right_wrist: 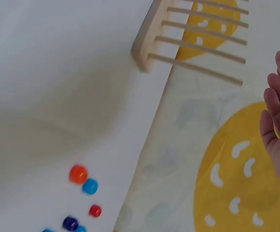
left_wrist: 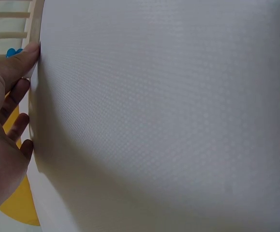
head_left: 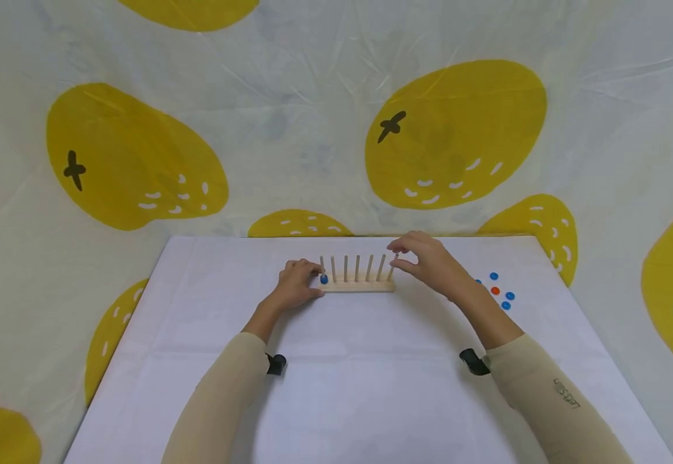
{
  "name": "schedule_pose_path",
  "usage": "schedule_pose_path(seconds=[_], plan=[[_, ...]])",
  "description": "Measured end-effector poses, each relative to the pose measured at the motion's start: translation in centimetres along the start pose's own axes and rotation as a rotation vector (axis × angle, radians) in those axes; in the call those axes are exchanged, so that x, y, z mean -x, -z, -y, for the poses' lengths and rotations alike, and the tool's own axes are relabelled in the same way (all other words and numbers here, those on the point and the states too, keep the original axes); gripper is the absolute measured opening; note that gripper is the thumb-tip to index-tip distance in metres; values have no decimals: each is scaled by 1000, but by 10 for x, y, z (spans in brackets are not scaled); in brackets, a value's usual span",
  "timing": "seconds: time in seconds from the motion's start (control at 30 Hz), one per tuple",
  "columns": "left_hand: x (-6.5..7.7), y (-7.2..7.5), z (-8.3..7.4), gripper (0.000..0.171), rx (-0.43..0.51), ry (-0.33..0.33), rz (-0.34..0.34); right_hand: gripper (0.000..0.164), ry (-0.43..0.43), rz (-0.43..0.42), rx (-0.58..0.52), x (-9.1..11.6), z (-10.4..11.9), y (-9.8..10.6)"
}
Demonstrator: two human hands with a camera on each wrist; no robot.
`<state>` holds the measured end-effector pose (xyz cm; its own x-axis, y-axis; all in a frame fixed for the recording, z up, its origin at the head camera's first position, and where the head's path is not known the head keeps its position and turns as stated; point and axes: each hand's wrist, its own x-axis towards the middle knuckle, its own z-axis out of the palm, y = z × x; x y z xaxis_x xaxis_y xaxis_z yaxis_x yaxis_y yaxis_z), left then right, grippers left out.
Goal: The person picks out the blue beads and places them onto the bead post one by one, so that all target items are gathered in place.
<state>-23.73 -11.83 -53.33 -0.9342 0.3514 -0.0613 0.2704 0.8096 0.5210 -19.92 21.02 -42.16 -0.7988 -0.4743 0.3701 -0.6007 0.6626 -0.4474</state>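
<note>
A light wooden peg rack stands near the far side of the table, with a row of several upright pegs. Low on its leftmost peg sits a blue bead. My left hand grips the left end of the base, thumb in front; in the left wrist view the thumb lies at the base's edge and partly hides the blue bead. Around the top of the rightmost peg, the thumb and fingers of my right hand are spread apart. Nothing shows between them.
Several loose blue and red-orange beads lie on the white tabletop to the right, among them a red-orange bead; my right forearm partly covers the group. Behind the table's far edge hangs a white cloth printed with yellow fruit shapes.
</note>
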Motion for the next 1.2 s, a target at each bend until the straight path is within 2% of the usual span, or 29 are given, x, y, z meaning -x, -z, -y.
schedule_pose_path(seconds=[0.33,0.47,0.7,0.93,1.2], plan=[[1,1,2,53,15,19,11,28,-147,6,44,39,-41,20],[1,1,3,54,14,17,6,27,-215,53,69,52,-59,22],[1,2,4,54,7,15,2,33,-423,178,20,72,-86,16],[0,2,4,53,24,7,0,33,-448,211,28,87,-102,12],[-1,1,3,54,19,3,4,28,-543,282,49,93,-111,6]])
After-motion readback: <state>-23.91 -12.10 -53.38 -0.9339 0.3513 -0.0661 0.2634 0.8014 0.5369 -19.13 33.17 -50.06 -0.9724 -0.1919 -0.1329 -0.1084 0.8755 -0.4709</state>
